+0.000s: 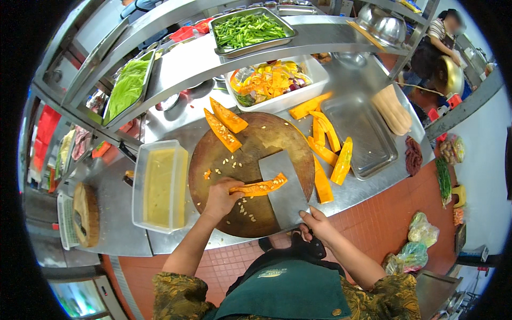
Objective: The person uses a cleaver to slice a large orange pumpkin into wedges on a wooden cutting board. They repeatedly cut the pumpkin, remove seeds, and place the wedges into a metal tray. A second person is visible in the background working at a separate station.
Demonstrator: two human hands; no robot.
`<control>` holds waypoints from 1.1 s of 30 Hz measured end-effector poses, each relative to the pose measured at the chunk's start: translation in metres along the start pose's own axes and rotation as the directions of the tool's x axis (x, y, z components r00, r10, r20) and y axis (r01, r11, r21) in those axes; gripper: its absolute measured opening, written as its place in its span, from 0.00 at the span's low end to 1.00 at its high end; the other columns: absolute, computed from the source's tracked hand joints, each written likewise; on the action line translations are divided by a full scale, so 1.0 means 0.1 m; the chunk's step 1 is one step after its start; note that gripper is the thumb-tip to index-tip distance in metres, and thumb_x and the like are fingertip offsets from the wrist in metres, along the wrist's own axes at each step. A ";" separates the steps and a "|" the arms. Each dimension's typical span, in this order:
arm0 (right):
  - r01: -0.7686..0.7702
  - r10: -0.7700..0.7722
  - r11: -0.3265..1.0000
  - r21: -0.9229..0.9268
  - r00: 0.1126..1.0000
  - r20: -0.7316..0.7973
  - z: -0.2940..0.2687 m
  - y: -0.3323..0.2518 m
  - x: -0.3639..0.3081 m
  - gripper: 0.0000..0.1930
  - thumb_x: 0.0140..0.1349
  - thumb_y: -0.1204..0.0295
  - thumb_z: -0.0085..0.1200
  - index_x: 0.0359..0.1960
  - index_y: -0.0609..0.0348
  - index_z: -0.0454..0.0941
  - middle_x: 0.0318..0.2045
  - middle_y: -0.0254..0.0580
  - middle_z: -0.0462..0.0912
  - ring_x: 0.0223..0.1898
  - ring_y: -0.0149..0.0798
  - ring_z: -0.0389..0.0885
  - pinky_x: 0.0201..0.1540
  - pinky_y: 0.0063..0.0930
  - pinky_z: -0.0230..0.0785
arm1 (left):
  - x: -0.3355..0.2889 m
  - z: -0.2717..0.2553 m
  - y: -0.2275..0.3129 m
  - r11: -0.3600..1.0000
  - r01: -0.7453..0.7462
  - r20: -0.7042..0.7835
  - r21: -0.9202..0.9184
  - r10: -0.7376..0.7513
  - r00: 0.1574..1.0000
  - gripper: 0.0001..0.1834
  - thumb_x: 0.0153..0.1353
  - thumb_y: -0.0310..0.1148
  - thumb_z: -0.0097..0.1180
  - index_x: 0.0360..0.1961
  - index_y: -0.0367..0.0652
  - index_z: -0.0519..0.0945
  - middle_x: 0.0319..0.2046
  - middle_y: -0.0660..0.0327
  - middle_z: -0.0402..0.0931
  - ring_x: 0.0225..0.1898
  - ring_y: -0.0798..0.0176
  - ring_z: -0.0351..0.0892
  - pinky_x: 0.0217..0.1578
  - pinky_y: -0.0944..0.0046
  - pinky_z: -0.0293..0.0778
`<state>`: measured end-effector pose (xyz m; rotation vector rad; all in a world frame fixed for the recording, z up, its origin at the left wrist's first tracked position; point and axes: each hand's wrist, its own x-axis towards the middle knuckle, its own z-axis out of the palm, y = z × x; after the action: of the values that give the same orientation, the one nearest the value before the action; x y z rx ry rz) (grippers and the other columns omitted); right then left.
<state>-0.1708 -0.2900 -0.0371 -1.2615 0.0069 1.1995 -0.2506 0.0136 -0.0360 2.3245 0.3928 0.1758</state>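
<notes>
My left hand (220, 198) grips one end of a pumpkin wedge (261, 187) whose seedy inner side shows. Beneath the wedge's far end lies the broad blade of a cleaver (285, 184), flat over the round wooden chopping board (256, 128). My right hand (316, 221) closes round the cleaver at its near right corner; the handle is mostly hidden. Two more seeded wedges (224, 129) rest at the board's far left. Loose pumpkin seeds (244, 210) are scattered near my left hand. Several cut pumpkin pieces (326, 140) lie right of the board, on the steel counter.
Left of the board stands a clear tub (160, 186) of yellowish liquid. Behind are a white bin (277, 88) of vegetable scraps and a shelf holding a tray of chopped greens (250, 31). On the right are an empty steel tray (360, 136) and a butternut squash (393, 109). Another person (440, 40) works far right.
</notes>
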 end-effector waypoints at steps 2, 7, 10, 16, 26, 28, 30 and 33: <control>-0.006 0.006 1.000 0.014 1.000 0.008 0.01 0.00 0.02 0.09 0.71 0.62 0.45 0.42 0.52 0.66 0.18 0.32 0.67 0.12 0.28 0.65 0.16 0.24 0.62 | -0.01 0.01 0.00 1.000 -0.006 -0.005 -0.003 0.006 1.000 0.15 0.47 0.28 0.68 0.39 0.42 0.85 0.38 0.53 0.81 0.39 0.50 0.82 0.43 0.59 0.77; -0.023 0.023 0.999 0.040 1.000 0.007 0.06 0.03 0.13 0.10 0.70 0.61 0.46 0.43 0.52 0.66 0.18 0.32 0.67 0.12 0.28 0.65 0.16 0.24 0.62 | -0.02 0.02 0.03 1.000 -0.003 -0.008 0.022 0.003 1.000 0.15 0.47 0.28 0.68 0.39 0.42 0.84 0.38 0.53 0.81 0.39 0.50 0.82 0.43 0.59 0.77; -0.020 0.020 0.999 0.035 1.000 0.003 0.11 -0.01 0.08 0.09 0.70 0.62 0.46 0.43 0.52 0.66 0.18 0.31 0.67 0.13 0.28 0.64 0.16 0.24 0.62 | -0.02 0.03 0.01 1.000 0.005 -0.013 0.011 -0.005 1.000 0.15 0.47 0.28 0.68 0.39 0.42 0.84 0.38 0.53 0.81 0.39 0.50 0.82 0.43 0.59 0.77; -0.023 0.023 0.998 0.064 1.000 -0.008 0.24 0.00 0.17 0.10 0.71 0.64 0.44 0.44 0.56 0.68 0.20 0.30 0.66 0.18 0.25 0.63 0.16 0.19 0.59 | -0.03 0.04 -0.02 1.000 0.017 -0.010 -0.007 -0.017 1.000 0.15 0.47 0.27 0.68 0.39 0.42 0.84 0.38 0.53 0.80 0.40 0.50 0.81 0.43 0.59 0.76; -0.031 0.029 0.999 0.033 0.997 0.075 0.47 0.04 0.25 0.10 0.71 0.63 0.44 0.45 0.55 0.69 0.19 0.31 0.67 0.15 0.27 0.63 0.17 0.22 0.60 | -0.07 0.10 -0.19 0.999 -0.021 -0.038 -0.038 0.020 0.999 0.15 0.46 0.26 0.69 0.37 0.41 0.81 0.37 0.53 0.80 0.39 0.49 0.81 0.42 0.59 0.76; -0.009 0.007 0.999 0.033 0.999 0.049 0.45 0.06 0.25 0.10 0.71 0.63 0.44 0.45 0.54 0.69 0.19 0.31 0.68 0.15 0.27 0.63 0.17 0.22 0.60 | -0.08 0.08 -0.16 0.998 -0.005 -0.025 -0.063 0.003 1.000 0.15 0.46 0.27 0.69 0.37 0.41 0.81 0.36 0.53 0.79 0.39 0.49 0.81 0.41 0.58 0.77; 0.024 -0.023 0.999 -0.023 1.000 0.016 0.37 0.00 0.25 0.10 0.71 0.63 0.43 0.45 0.54 0.69 0.18 0.31 0.68 0.15 0.27 0.64 0.16 0.22 0.59 | -0.10 0.06 -0.13 0.998 0.001 -0.022 -0.066 -0.003 1.000 0.16 0.46 0.27 0.69 0.38 0.41 0.81 0.36 0.54 0.79 0.39 0.50 0.80 0.42 0.58 0.76; 0.009 -0.011 0.997 -0.083 1.000 -0.023 0.28 -0.14 0.23 0.09 0.71 0.64 0.43 0.44 0.55 0.68 0.18 0.30 0.67 0.14 0.26 0.64 0.15 0.21 0.59 | -0.12 0.06 -0.03 0.997 -0.064 -0.080 0.048 0.068 0.994 0.17 0.46 0.30 0.69 0.39 0.44 0.81 0.37 0.57 0.79 0.43 0.53 0.78 0.46 0.58 0.73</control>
<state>-0.1669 -0.2525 -0.0297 -1.3466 -0.0316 1.1865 -0.2612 0.0076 -0.0426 2.3822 0.3639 0.2979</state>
